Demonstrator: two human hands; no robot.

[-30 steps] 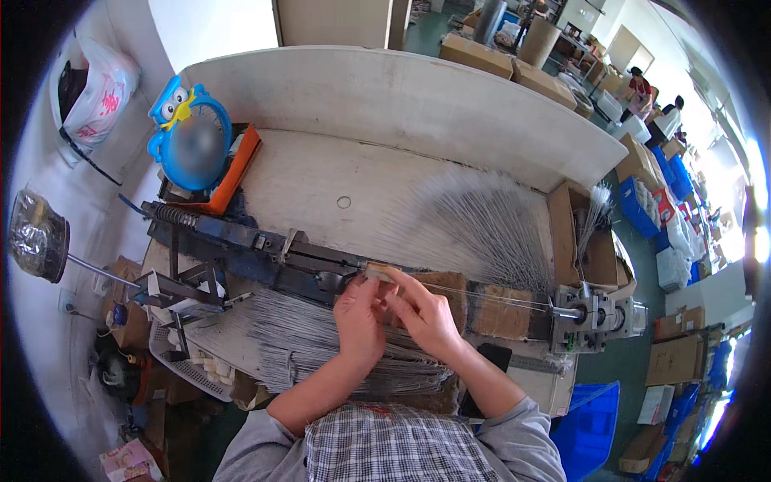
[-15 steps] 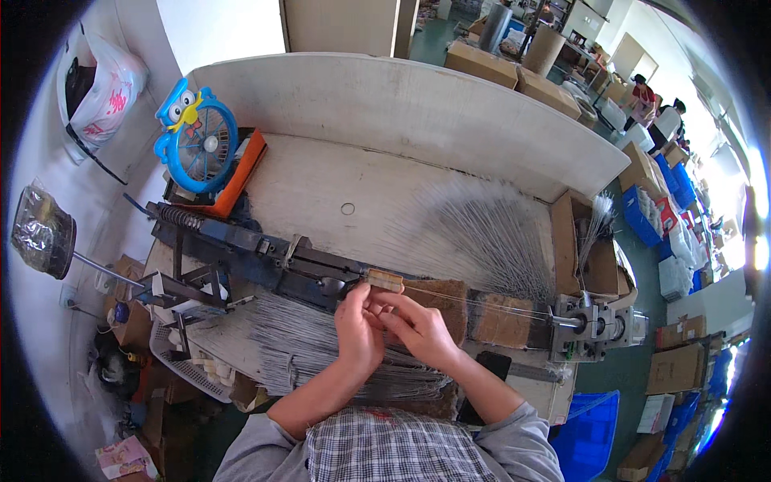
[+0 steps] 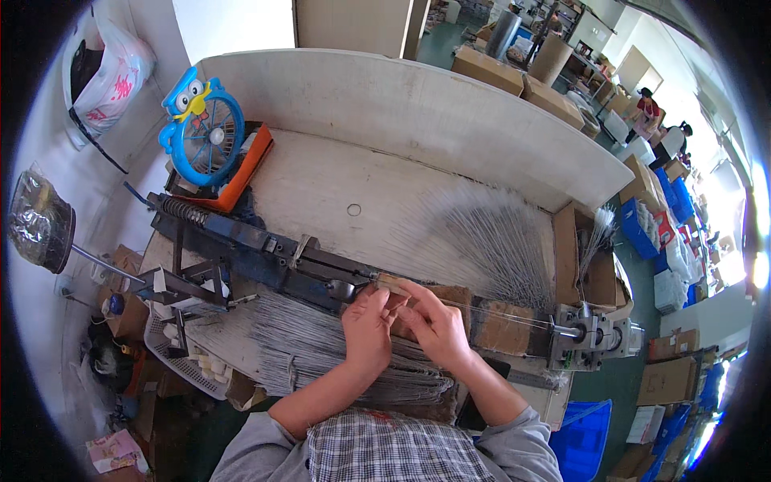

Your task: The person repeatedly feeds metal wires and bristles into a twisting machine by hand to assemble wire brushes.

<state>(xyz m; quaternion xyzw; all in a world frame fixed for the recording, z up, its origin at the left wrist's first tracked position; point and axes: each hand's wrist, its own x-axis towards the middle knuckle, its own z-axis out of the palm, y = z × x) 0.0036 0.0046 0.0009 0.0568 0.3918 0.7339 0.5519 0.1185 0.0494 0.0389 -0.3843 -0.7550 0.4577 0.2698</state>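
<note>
Left hand (image 3: 368,325) is bent inward, with its fingertips drawn together just below a small wooden block (image 3: 391,283). Right hand (image 3: 440,325) meets it from the opposite side, fingers curled, the index finger reaching to the block. From where I stand, the fingers cover the contact area; I cannot tell whether either hand is closed on the block or on something smaller.

The block is located near the middle of the table (image 3: 321,177), at the inner end of a dark metal fixture (image 3: 241,241). This fixture extends from the left edge of the table toward its centre. Thin wires (image 3: 510,315) run from the block area, above a brown pad (image 3: 494,323), to a metal clamp assembly (image 3: 594,337) at the right edge.

A dense bundle of grey wires (image 3: 301,337) lies between the fixture and the near edge. A second group of wires (image 3: 498,249) is spread out toward the far right corner, next to an open cardboard box (image 3: 566,249) at the right edge. At the far left corner, a blue fan (image 3: 232,116) stands at an orange tray (image 3: 246,175). An upright panel (image 3: 418,100) borders the far edge.
</note>
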